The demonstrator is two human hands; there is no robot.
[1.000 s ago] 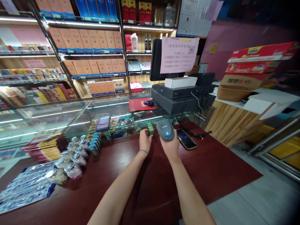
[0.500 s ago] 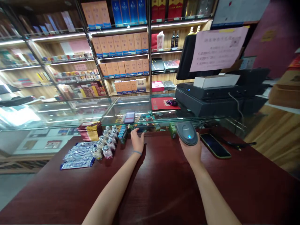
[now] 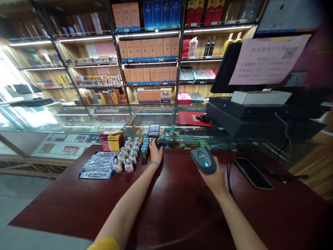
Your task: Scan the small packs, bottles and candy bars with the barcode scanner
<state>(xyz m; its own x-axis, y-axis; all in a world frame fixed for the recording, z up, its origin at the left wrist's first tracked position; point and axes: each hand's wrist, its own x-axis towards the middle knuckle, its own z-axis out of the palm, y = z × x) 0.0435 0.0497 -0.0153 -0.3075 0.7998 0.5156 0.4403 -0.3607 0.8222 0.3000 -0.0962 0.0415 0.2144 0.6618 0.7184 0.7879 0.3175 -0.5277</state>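
My right hand (image 3: 214,178) grips a dark grey handheld barcode scanner (image 3: 204,160), its blue light lit, above the wooden tabletop (image 3: 179,201). My left hand (image 3: 156,152), wearing a thin wristband, reaches to the table's far edge with thumb and forefinger apart. It is beside a row of small teal packs (image 3: 144,148); small dark green items sit partly hidden behind its fingers, and I cannot tell whether it touches them. Left of the packs stand several small lidded jars (image 3: 129,165), blue-and-white sachets (image 3: 97,166) and a stack of red-and-yellow packs (image 3: 111,141).
A phone (image 3: 154,129) with a lit screen stands on the glass counter (image 3: 125,119). Another phone (image 3: 253,173) lies dark at right beside a black cable (image 3: 229,180). Behind are a mouse (image 3: 202,118), a register with a monitor (image 3: 225,67), and shelves of boxes (image 3: 148,50).
The view has turned left, so things sit further right. My left hand has moved closer to the teal packs. The scanner in my right hand has swung left and tilted; its cable shows.
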